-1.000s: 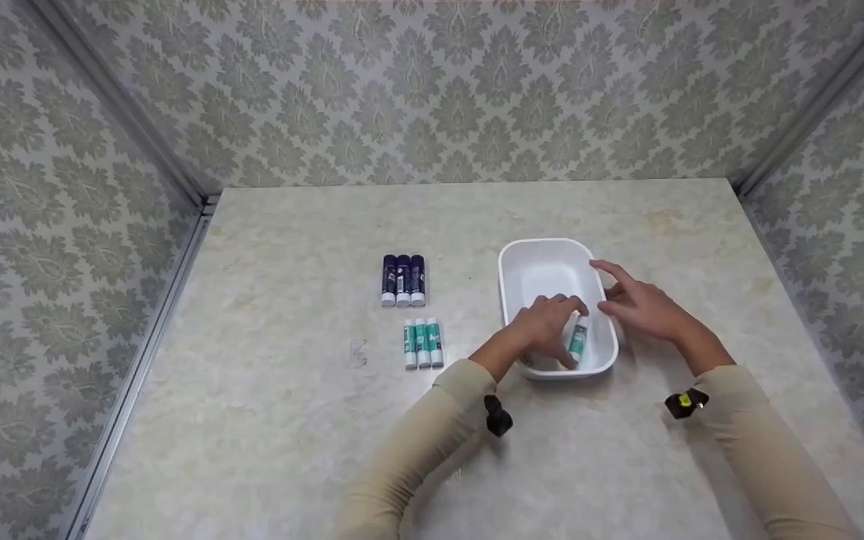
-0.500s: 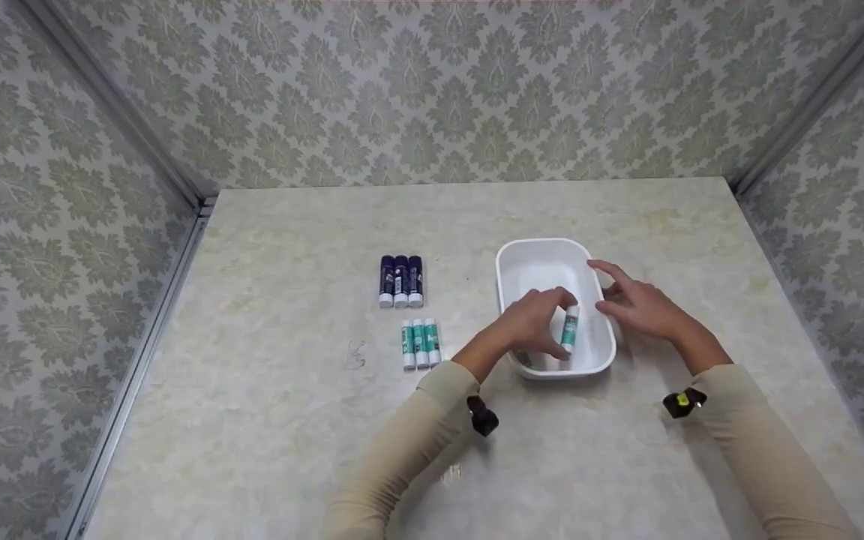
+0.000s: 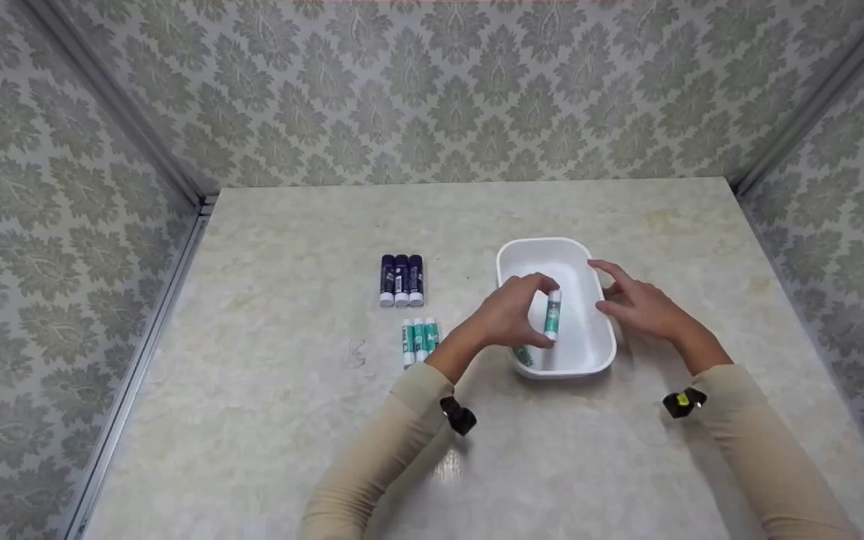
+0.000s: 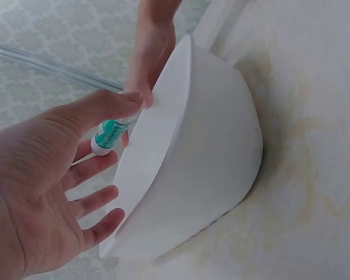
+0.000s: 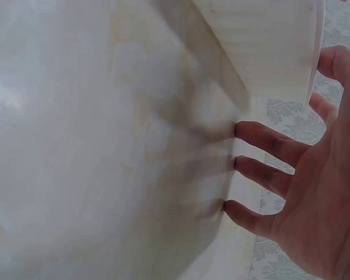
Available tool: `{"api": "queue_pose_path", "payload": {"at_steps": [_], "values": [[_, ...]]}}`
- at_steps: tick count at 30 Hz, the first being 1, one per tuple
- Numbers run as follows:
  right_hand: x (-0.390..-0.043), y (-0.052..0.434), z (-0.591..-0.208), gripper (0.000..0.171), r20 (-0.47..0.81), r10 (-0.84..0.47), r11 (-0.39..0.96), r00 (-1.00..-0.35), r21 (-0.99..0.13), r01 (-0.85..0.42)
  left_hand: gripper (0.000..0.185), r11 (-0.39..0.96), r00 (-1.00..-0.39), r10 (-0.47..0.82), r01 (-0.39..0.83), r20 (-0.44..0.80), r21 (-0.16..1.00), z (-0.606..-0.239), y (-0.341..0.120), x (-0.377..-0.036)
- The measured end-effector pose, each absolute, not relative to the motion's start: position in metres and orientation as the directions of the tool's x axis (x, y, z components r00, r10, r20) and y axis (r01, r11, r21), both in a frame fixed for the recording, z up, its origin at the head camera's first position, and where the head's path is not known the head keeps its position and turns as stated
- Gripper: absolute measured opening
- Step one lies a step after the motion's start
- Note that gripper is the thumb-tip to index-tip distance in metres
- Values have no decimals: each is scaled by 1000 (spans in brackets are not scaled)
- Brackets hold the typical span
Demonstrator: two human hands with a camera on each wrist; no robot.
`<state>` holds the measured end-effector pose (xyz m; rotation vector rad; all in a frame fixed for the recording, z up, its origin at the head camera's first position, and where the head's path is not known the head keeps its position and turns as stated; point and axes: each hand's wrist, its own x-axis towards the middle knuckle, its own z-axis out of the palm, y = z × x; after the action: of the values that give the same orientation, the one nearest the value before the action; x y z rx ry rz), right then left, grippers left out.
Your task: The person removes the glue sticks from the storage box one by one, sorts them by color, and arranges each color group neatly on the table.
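Note:
My left hand (image 3: 511, 311) pinches a green-and-white glue stick (image 3: 553, 316) by its ends between thumb and finger, above the white tub (image 3: 582, 367). In the left wrist view the same glue stick (image 4: 109, 135) is tilted, with the other fingers spread apart. Another green glue stick (image 3: 523, 355) lies inside the tub at its near left corner, partly hidden by the left hand. My right hand (image 3: 646, 309) touches the tub's right rim with thumb and index finger. Its remaining fingers (image 5: 267, 143) extend loosely outside the tub, near the table.
Three green-and-white glue sticks (image 3: 419, 339) lie in a row left of the tub, partly behind the left wrist. Behind them is a row of three dark purple glue sticks (image 3: 402, 280). A small transparent item (image 3: 357, 353) lies farther left. Patterned walls (image 3: 454, 90) enclose the table.
My left hand has raised the glue stick from the tub's floor and moved left with it. The glue stick in the corner now shows more clearly. My right hand stays at the rim.

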<state>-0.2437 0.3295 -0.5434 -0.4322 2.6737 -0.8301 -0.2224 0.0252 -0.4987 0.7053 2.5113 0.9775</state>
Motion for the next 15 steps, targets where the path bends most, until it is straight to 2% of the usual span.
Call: {"api": "queue_pose_path", "payload": {"at_steps": [15], "values": [[-242,329,-542,75,-176,-380,768,-908,-607,-204,90,545,-847,531,310,-34,779,-500,-30,-221]]}}
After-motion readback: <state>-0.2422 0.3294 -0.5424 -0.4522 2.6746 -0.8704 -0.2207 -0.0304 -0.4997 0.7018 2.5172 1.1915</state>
